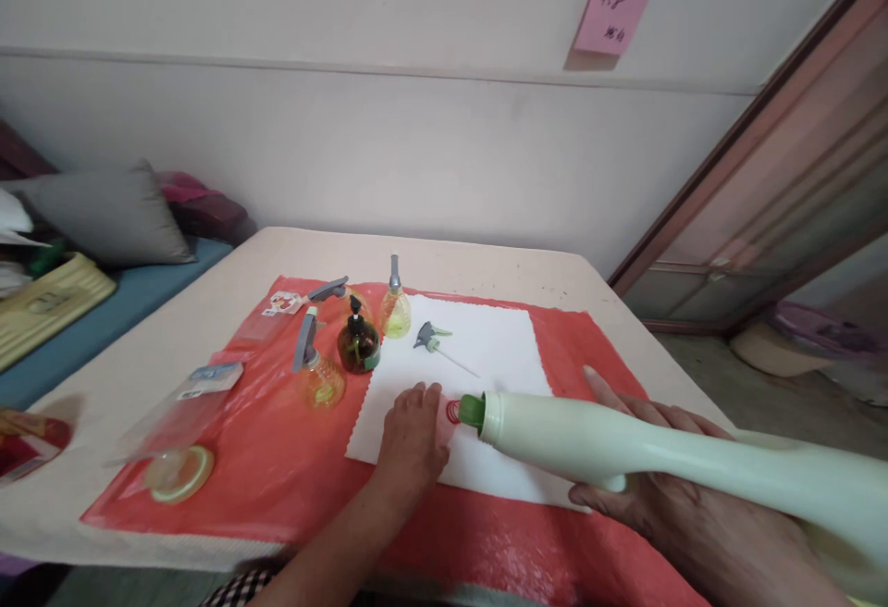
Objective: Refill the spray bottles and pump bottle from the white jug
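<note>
Above a white sheet (pixel 499 334), the right hand (pixel 670 507) grips a smooth, pale-green plastic jug (pixel 561 433), green-tipped at its mouth; the left hand (pixel 414 431) clasps a small see-through, red-ringed bottle (pixel 451 412).

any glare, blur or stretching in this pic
Head view: shiny glare patches on the red sheet; head view: a soft shadow beneath the pink note; head view: the pale green container looks stretched toward the right edge, probably wide-lens distortion.
</note>
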`<action>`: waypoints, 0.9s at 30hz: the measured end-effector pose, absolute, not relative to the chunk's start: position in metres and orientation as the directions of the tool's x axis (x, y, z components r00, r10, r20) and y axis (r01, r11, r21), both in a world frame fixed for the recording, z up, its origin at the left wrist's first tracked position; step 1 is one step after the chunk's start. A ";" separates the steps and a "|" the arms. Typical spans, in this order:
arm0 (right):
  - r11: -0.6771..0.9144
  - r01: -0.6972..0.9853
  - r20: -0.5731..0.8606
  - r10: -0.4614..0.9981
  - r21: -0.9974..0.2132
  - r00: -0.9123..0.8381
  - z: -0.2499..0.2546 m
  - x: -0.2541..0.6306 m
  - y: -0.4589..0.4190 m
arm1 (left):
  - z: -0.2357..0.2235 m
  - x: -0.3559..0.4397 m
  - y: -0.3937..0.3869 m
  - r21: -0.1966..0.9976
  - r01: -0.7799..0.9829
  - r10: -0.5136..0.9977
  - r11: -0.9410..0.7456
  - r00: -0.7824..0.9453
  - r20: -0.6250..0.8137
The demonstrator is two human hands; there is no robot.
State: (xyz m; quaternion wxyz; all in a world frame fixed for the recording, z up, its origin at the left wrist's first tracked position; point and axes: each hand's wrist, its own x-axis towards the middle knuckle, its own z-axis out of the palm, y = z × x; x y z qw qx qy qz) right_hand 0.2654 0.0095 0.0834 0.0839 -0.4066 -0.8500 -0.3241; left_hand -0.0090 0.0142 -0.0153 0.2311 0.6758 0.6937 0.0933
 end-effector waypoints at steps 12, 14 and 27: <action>0.444 0.760 0.410 0.652 0.474 -0.637 0.084 0.264 0.008 | -0.011 -0.008 0.015 0.422 0.903 0.976 0.078 0.017 -0.218; 0.456 0.751 0.408 0.641 0.479 -0.650 0.085 0.265 0.009 | -0.010 -0.007 0.015 0.418 0.905 0.976 0.077 0.016 -0.215; 0.445 0.720 0.400 0.617 0.533 -0.678 0.086 0.267 0.008 | -0.018 -0.008 0.014 0.441 0.895 0.982 0.071 0.014 -0.188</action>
